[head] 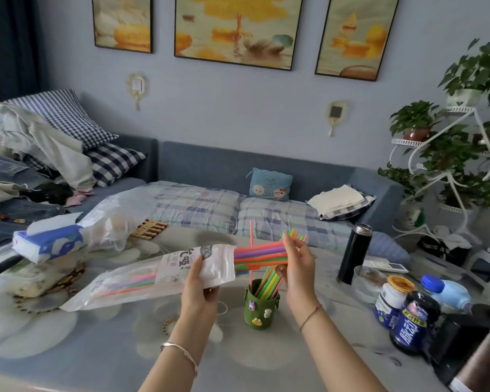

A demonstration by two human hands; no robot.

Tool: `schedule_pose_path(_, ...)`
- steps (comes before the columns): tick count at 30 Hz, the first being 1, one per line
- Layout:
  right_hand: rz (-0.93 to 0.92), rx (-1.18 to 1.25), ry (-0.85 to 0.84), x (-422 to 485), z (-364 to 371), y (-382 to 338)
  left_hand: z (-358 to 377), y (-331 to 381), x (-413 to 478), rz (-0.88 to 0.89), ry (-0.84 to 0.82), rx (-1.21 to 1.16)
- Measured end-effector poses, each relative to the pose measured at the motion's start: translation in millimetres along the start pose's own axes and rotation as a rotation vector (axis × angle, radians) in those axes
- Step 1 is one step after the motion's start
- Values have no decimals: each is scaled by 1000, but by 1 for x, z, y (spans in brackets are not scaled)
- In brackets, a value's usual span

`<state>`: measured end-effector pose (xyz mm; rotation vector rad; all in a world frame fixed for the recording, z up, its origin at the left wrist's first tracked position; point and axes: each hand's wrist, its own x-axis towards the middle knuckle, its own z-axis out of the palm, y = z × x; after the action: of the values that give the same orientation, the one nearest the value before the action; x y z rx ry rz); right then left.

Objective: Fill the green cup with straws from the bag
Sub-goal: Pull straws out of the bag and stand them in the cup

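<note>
- Head view: the left hand (199, 281) pinches the mouth of the crinkly clear plastic bag (142, 281), which lies sideways, its long axis running left to right.
- The right hand (298, 261) grasps a bundle of thin, smooth, bright straws (259, 254) half out of the bag.
- The green cup (261, 306) stands upright on the table (96, 343), just below the bundle and nearer the right hand; some straws already lean inside it.

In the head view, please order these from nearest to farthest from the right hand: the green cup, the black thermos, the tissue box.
1. Green cup: just below the right hand, to its left.
2. Black thermos: standing to its right.
3. Tissue box: far left on the table.
</note>
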<state>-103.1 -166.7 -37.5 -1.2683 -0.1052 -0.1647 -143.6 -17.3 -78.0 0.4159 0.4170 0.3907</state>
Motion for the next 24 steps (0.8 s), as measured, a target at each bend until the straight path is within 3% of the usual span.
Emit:
schedule_pose_path(5, 197, 94, -122, -9, 16, 12, 7, -11, -1, -31, -14, -1)
schedule_pose_path(9, 118, -10, -40, -8, 17, 7, 9, -10, -5, -27, -9, 6)
schedule_pose_path(13, 55, 101, 105, -3, 8, -7, 3, -6, 0, -3, 2, -41)
schedule_pose_path(20, 259, 4, -98, -7, 23, 8, 15, -18, -10, -58, -33, 8)
schedule_pose_path(24, 171, 39, 5, 2, 14, 4, 12, -16, -6, -44, -32, -11)
